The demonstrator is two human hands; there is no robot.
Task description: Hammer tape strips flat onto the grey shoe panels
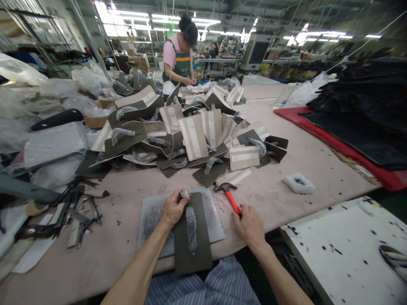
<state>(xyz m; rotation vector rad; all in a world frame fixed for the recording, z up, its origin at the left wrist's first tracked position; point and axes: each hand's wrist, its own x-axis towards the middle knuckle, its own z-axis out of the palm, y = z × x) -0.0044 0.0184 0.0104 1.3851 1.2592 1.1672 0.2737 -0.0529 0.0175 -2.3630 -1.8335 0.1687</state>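
Note:
My left hand [173, 208] is closed at the top edge of a dark grey-green panel [197, 262], with a short pale cylindrical piece [183, 193] upright in its fingers. What exactly that piece is, I cannot make out. The panel has a plastic-wrapped handle [191, 228] along its middle. It lies partly on a grey slab [211, 212] and overhangs the table's front edge. To the right, my right hand [250, 226] is closed around the handle end of a claw hammer [233, 201] with an orange-red grip. The hammer head rests on the table beyond the slab.
A heap of similar panels [193, 137] spreads across the table [127, 228]. Pliers and other tools [81, 220] lie left, near plastic bags [55, 144]. A white block [299, 183] sits right, before black sheets [365, 114]. Another person [179, 55] works behind the heap.

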